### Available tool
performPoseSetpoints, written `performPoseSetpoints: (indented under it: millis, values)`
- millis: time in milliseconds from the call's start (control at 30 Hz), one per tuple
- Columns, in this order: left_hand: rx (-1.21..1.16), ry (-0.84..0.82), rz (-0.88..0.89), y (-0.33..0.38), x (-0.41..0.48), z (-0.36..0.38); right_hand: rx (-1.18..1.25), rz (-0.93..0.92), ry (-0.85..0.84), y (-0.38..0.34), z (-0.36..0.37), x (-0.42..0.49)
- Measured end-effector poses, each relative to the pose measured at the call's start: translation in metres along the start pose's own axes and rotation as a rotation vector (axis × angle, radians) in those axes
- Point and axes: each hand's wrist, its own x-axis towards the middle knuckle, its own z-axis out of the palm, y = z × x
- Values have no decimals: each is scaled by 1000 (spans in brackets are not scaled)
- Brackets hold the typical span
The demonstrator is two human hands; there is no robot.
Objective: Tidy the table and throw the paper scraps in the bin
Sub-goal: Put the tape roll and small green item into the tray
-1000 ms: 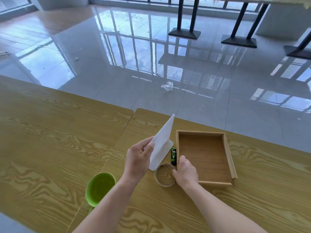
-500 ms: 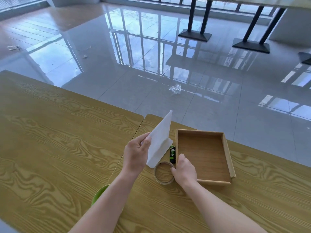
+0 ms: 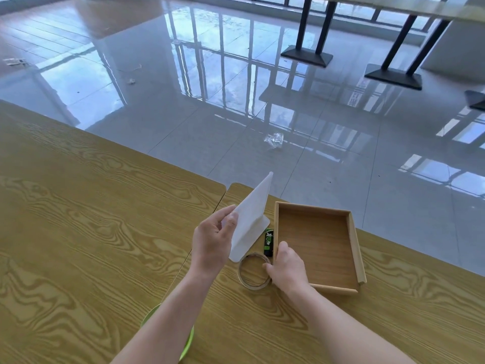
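My left hand (image 3: 212, 243) pinches a white folded sheet of paper (image 3: 252, 222) and holds it tilted up above the wooden table (image 3: 91, 232). My right hand (image 3: 287, 269) sits at the near left corner of an empty wooden tray (image 3: 355, 245), thumb over the tray's left wall and fingers outside it, touching a clear tape ring (image 3: 245, 278). A small black and green packet (image 3: 268, 241) lies flat between the paper and the tray. No bin shows in the head view.
A green bowl (image 3: 187, 342) sits near the table's front edge, mostly hidden under my left forearm. Two tabletops meet at a seam (image 3: 223, 198). On the glossy floor beyond lie a crumpled clear wrapper (image 3: 274, 140) and small scraps (image 3: 130, 80). Black table bases (image 3: 305, 55) stand far back.
The view has tipped up and shifted, so the green bowl slid under my left forearm. Both hands, the paper, the tape ring and the tray keep their places relative to each other.
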Motion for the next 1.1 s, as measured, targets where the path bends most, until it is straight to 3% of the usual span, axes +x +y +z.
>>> performPoseSetpoints:
  millis: [167, 367, 500, 567, 700, 867, 1100]
  values:
    - [-40, 85, 27, -11, -7, -9, -9, -68, 107, 6, -30, 5]
    - [-25, 141, 189, -17, -15, -15, 250, -349, 237, -46, -100, 27]
    - [-47, 175, 194, -17, -16, -11, 811, -302, -27, -86, -127, 37]
    - [-43, 197, 186, -20, -17, -9, 906, -282, -107, -96, -130, 40]
    - [-17, 228, 199, -21, -18, -6, 887, -276, -150, -111, -126, 48]
    - [8, 259, 225, -19, -11, -2, 639, -307, 7, -130, -116, 71]
    - [-11, 345, 219, -16, 15, 1, 670, -319, 12, -150, -111, 96]
